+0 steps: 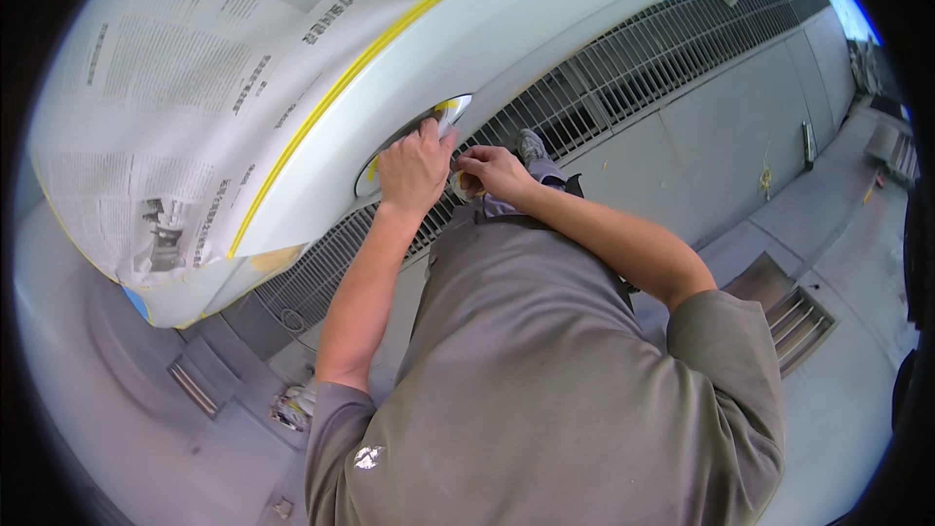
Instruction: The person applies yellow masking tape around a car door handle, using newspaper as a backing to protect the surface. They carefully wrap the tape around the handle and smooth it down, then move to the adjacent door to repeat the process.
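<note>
A smooth pale car body panel point(365, 97) curves across the upper left. Set into it is a dark oval inset point(394, 143) with a shiny edge and short bits of yellow tape. My left hand point(417, 168) rests against this inset, its fingers bent and pressed together; whatever they pinch is hidden. Close beside it, my right hand point(497, 173) is closed by the panel's lower edge. Its fingertips grip what looks like a roll of tape point(459, 185), partly covered by the hand.
Newspaper sheeting point(166, 78) covers the panel's upper part, bordered by a yellow tape line point(336, 88). Below runs a metal floor grating point(623, 73). A floor vent point(799, 326) lies at right, and a crumpled bundle point(292, 407) at lower left. My shoe point(532, 148) stands beside the grating.
</note>
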The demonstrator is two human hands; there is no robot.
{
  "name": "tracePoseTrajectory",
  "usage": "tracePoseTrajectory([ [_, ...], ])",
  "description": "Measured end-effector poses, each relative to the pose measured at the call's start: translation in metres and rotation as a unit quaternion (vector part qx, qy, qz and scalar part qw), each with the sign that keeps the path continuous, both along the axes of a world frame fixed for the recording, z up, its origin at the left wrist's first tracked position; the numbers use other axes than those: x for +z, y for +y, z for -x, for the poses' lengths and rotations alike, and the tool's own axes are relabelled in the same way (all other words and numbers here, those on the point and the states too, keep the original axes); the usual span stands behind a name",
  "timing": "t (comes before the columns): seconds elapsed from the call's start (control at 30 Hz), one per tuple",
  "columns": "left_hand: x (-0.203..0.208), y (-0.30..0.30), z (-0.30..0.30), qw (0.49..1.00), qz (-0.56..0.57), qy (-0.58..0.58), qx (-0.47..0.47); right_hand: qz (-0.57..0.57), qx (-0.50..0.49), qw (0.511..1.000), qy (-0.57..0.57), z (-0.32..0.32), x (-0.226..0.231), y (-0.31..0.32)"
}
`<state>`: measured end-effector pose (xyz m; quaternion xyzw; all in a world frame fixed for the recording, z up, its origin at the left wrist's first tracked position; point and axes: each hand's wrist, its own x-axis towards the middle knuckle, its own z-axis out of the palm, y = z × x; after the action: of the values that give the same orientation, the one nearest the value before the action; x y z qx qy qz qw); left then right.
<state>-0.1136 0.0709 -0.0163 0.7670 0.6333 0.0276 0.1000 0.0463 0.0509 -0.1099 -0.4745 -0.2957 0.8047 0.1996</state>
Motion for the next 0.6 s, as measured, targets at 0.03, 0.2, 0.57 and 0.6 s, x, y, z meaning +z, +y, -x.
tracePoseTrajectory([
  [0.03, 0.003, -0.006, 0.005, 0.999, -0.022, -0.026, -0.007, -0.049, 0.029, 0.998, -0.028, -0.006, 0.004, 0.001],
  [0.2, 0.015, -0.041, 0.040, 0.985, -0.161, -0.011, -0.059, -0.146, 0.051, 0.983, -0.103, -0.028, 0.032, 0.000],
  [0.57, 0.001, -0.067, 0.049, 0.977, -0.189, -0.095, -0.037, -0.595, 0.140, 0.754, -0.241, -0.028, 0.078, 0.029],
  [0.6, -0.003, -0.069, 0.049, 0.976, -0.202, -0.079, -0.036, -0.582, 0.167, 0.755, -0.254, -0.028, 0.078, 0.032],
])
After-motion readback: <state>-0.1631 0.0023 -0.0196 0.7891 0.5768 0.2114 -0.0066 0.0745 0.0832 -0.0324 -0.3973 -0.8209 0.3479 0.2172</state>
